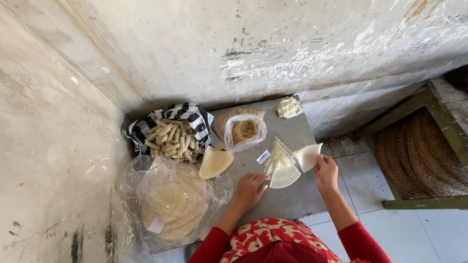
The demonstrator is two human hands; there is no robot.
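At centre frame, the left hand (250, 189) presses flat, fingers spread, on a stack of wedge-cut pastry sheets (281, 166) lying on the grey board (297, 195). Just right of it, the right hand (326, 172) pinches one white sheet (307, 155) by its edge, lifted off the stack.

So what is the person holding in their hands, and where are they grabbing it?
The right hand pinches a white wrapper sheet by its lower corner. The left hand rests on the lower edge of the stack of cut wrapper pieces; whether it grips them cannot be told.
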